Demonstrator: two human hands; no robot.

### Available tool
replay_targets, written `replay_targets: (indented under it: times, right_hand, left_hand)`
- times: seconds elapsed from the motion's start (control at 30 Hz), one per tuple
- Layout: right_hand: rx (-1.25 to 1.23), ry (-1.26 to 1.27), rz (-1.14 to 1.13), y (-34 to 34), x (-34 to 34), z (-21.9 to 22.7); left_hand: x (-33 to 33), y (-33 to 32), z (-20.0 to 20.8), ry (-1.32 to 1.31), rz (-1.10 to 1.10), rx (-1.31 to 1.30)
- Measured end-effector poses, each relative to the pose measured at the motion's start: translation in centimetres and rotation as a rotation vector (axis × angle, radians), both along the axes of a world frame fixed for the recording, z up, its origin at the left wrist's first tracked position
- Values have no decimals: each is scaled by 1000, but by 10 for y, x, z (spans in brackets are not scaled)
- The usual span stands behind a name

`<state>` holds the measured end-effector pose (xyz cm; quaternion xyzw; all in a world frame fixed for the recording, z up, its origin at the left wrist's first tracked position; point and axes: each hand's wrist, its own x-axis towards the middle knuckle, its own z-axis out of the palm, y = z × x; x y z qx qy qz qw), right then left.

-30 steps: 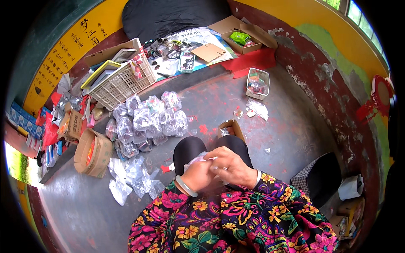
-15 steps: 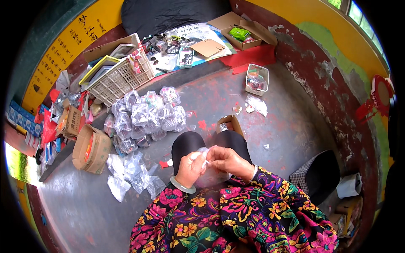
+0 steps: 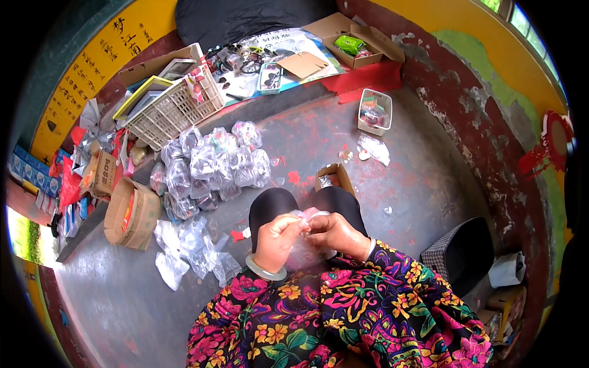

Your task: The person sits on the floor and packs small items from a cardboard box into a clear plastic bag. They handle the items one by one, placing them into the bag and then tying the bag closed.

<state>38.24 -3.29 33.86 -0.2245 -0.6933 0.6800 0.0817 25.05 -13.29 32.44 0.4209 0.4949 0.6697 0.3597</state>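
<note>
Over my lap, a clear plastic bag [image 3: 302, 256] hangs between my hands, with something pinkish showing through near its top. My left hand [image 3: 276, 240], a pale bangle at its wrist, pinches the bag's upper edge between thumb and fingers. Close beside it, my right hand [image 3: 336, 234] grips the same edge with bent fingers. The fingertips of both hands almost meet. What lies inside the bag is too blurred to name. Just beyond my knees stands a small open cardboard box [image 3: 334, 178] with small items in it.
Many filled clear bags [image 3: 211, 161] are piled ahead on the left. Nearer lie loose flat plastic bags [image 3: 193, 248] and an open carton [image 3: 132, 213]. A white basket [image 3: 375, 111] stands ahead right, a large crate [image 3: 178, 110] far left, a black stool-like bin [image 3: 460, 254] at right.
Both hands have shifted slightly at the bag's top edge, and their fingertips have moved a little apart. More of the pinkish plastic now shows above them.
</note>
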Motion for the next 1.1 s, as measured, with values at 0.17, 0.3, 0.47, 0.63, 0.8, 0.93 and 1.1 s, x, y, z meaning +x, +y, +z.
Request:
replay_targets:
  times: [0.17,0.3,0.47,0.63,0.8,0.93,1.1]
  right_hand:
    - [-117,135,-82,-4,1,-9]
    - [-164,142,-16,1,5,-4]
    - [-285,159,-56,0,5,-6]
    - [-302,128,-79,2,5,-6]
    - [-304,-39,-86,9,5,10]
    - [-348,-86,-74,12,5,10]
    - [-336,-108,9,15,5,16]
  left_hand:
    - [-5,6,9,611,-107,229]
    - [-14,0,16,732,-70,71]
    - [-26,-6,9,1056,-81,65]
    - [-27,-3,6,1198,38,106]
    - [-25,-7,17,1194,116,84]
    - [-15,-14,22,1164,131,229]
    - [-7,-15,16,1124,78,313]
